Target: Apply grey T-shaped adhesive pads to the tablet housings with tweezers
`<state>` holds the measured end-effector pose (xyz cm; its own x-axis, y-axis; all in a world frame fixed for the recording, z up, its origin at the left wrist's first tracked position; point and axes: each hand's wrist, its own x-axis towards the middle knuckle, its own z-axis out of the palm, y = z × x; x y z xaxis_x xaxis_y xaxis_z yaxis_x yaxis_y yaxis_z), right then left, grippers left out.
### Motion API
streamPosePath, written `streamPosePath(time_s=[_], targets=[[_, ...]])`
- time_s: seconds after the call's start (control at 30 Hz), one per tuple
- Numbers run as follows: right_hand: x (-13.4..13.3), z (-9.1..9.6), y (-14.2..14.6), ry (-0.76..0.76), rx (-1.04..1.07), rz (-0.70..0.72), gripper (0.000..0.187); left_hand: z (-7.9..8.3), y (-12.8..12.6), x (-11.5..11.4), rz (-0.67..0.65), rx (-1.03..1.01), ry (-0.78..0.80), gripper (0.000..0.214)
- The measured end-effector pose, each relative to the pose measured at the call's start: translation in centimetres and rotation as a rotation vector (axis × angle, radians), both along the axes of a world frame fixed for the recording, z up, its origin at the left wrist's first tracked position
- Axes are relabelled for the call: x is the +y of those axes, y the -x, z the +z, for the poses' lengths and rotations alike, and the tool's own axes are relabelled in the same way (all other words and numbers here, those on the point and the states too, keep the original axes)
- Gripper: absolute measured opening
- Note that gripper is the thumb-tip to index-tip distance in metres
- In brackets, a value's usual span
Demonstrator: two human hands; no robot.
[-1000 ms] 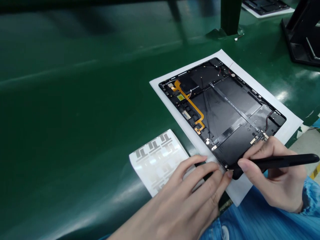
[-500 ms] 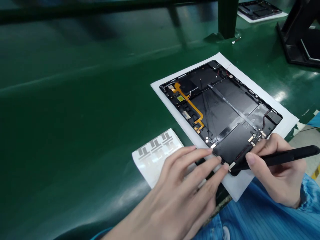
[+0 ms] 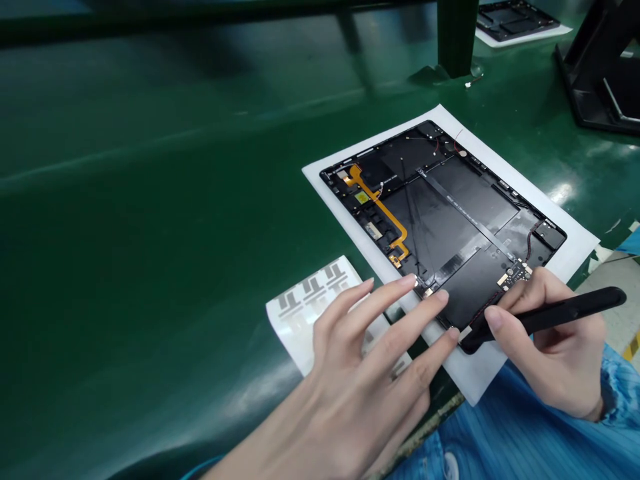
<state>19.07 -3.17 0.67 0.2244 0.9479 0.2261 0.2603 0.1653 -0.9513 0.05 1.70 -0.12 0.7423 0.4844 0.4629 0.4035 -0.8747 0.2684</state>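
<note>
A black tablet housing (image 3: 465,207), its inside facing up, lies on a white sheet (image 3: 480,380). It carries an orange flex cable (image 3: 383,210), a long grey flat cable (image 3: 465,213) and a small circuit board (image 3: 515,273). My left hand (image 3: 370,360) is spread open, with fingertips at the housing's near-left edge. One fingertip meets a small pale tab (image 3: 465,333) near the closest corner. My right hand (image 3: 555,347) is closed around a slim black hand tool (image 3: 575,312), which slants down toward that corner. The tool's tip is hard to distinguish against the black housing.
Left of the housing, partly beneath my left hand, is a white sheet of grey stickers (image 3: 310,293). Another housing (image 3: 517,19) lies at the back right, near a black stand (image 3: 590,87). A green post (image 3: 456,37) rises from the green table (image 3: 150,267). A small connector wire (image 3: 473,82) lies nearby.
My left fingers have spread wider, and some have lifted or drawn back from the housing's edge. My right hand and the black tool have shifted slightly left.
</note>
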Motion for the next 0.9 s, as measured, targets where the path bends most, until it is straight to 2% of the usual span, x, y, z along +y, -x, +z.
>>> streamPosePath(time_s=[0.17, 0.3, 0.47, 0.57, 0.67, 0.8, 0.9], targets=[[0.1, -0.3, 0.1, -0.145, -0.056, 0.04, 0.023, -0.4, -0.3, 0.0, 0.034, -0.062, -0.004, 0.026], [0.2, -0.7, 0.4, -0.279, -0.132, 0.01, 0.024, -0.6, -0.1, 0.0, 0.004, -0.044, 0.01, 0.027], [0.3, -0.8, 0.1, -0.247, -0.103, 0.049, 0.023, -0.8, 0.1, 0.4, -0.127, 0.03, 0.075, 0.031], [0.2, -0.9, -0.1, -0.248, -0.064, 0.059, 0.022, -0.8, 0.2, 0.6, -0.143, 0.014, 0.049, 0.031], [0.2, -0.8, -0.4, -0.225, -0.154, 0.071, 0.019, -0.7, 0.7, 0.9, -0.155, 0.017, 0.043, 0.034], [0.8, -0.2, -1.5, -0.179, -0.142, 0.195, 0.014, -0.5, 1.4, 1.4, -0.296, 0.153, -0.054, 0.037], [1.5, 0.4, -2.4, -0.15, -0.105, 0.287, 0.014, -0.4, 1.3, 1.5, -0.264, 0.12, -0.052, 0.033]])
